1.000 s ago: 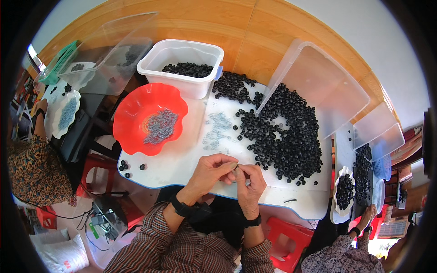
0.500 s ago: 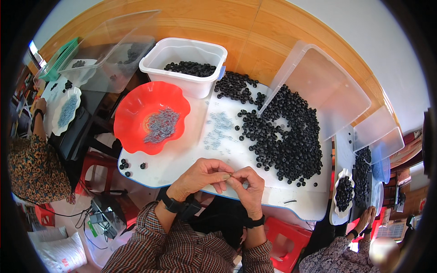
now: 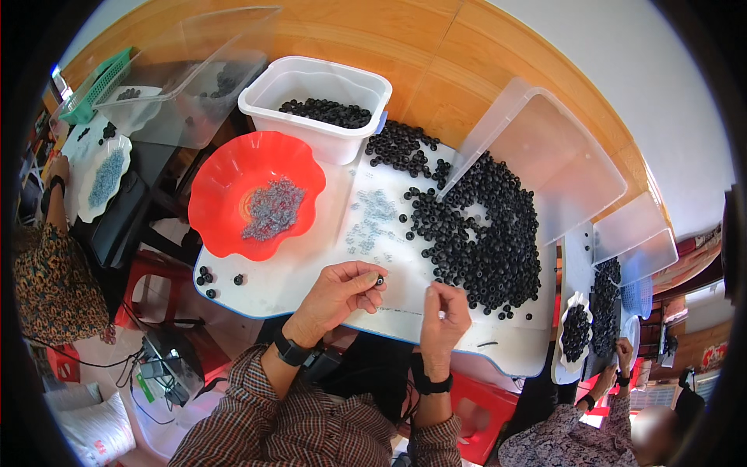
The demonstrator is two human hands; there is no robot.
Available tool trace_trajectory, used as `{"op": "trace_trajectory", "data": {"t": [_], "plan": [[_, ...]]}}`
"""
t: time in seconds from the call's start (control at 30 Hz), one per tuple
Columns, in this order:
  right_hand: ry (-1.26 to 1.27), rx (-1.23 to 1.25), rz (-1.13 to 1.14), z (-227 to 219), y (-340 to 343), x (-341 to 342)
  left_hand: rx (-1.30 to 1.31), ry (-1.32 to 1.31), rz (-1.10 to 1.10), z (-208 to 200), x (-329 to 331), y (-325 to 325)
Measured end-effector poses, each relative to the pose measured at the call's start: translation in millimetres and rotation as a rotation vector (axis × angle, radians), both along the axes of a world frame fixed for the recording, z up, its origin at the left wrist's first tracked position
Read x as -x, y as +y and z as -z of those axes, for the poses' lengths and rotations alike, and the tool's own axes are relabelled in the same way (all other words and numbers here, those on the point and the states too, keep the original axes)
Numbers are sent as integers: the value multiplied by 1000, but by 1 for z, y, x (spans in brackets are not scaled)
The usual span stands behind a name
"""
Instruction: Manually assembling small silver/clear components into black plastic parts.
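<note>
My left hand [image 3: 341,297] is closed, pinching a small round black part with a hole [image 3: 380,281] between thumb and fingertips above the table's front edge. To its right, my right hand [image 3: 445,321] is raised with its fingers pressed together; a small whitish bit shows at them, too small to name. Beyond both hands, a large pile of the same black parts [image 3: 486,241] covers the right of the white table [image 3: 311,272]. Small clear-bluish pieces [image 3: 373,222] lie scattered on a white sheet. A red scalloped bowl [image 3: 222,179] holds more small greyish pieces [image 3: 274,208].
A white tub [image 3: 264,117] with black parts stands behind the bowl. A translucent bin [image 3: 576,171] leans on its side at the pile's right. Several loose black parts [image 3: 211,293] lie at the front left. Co-workers sit left and right; a red stool [image 3: 486,412] stands below.
My hands, touching at the fingertips before, have come apart, the right moving rightward. The black part now shows plainly in my left fingertips. The view has shifted slightly.
</note>
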State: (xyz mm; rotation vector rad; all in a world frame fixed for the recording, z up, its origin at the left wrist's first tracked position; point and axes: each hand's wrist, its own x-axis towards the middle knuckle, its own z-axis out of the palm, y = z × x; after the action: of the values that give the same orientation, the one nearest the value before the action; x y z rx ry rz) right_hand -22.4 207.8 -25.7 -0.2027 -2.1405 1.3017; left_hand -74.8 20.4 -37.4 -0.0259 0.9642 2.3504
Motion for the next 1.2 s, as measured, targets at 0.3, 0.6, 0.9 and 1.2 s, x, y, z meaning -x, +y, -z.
{"op": "trace_trajectory", "data": {"t": [0.3,0.6,0.9,1.2], "plan": [[-150,-424,181,1,31,12,-28,-12,-12,-1,-1,0],[-272,-668,165,-8,27,17,-15,-9,-12,2,-2,1],[-326,-853,201,-14,28,14,-11,-5,-11,1,-2,1],[-273,-911,154,-10,25,17,-2,2,-16,1,-2,2]]}}
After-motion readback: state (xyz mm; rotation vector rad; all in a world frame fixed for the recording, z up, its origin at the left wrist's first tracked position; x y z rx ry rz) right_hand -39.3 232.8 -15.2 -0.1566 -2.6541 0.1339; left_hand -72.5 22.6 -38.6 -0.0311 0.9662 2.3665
